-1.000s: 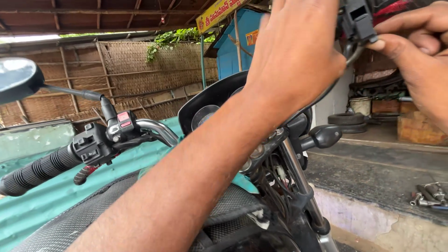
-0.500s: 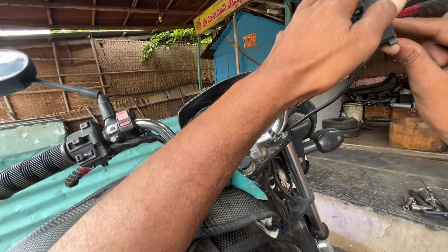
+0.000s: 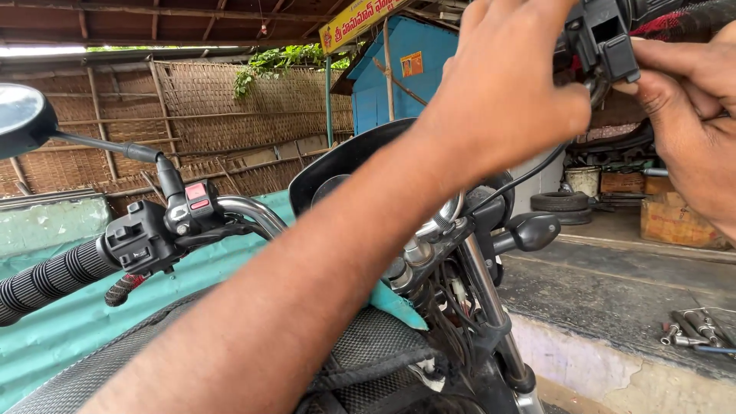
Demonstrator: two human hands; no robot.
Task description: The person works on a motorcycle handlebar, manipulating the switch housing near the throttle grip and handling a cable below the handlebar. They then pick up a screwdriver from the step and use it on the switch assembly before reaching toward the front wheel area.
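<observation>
My left arm crosses the picture from the bottom left, and my left hand [image 3: 506, 100] curls against the left side of a black switch housing [image 3: 602, 38] at the top right. My right hand [image 3: 690, 130] grips the same housing from the right, fingertips under and behind it. A thin black cable [image 3: 521, 180] hangs from the housing towards the motorcycle's steering head. The left hand's fingertips are hidden by its back and the top edge.
The motorcycle's left handlebar grip [image 3: 46, 280], its switch cluster [image 3: 153, 230] and round mirror [image 3: 19, 119] are on the left. A black turn indicator [image 3: 533, 230] juts out beside the fork. Metal tools [image 3: 690, 330] lie on the concrete ledge; tyres [image 3: 560, 201] are stacked behind.
Both hands have stayed on the switch housing. Its open rectangular face now shows more, and my right fingers have shifted lower along its right side.
</observation>
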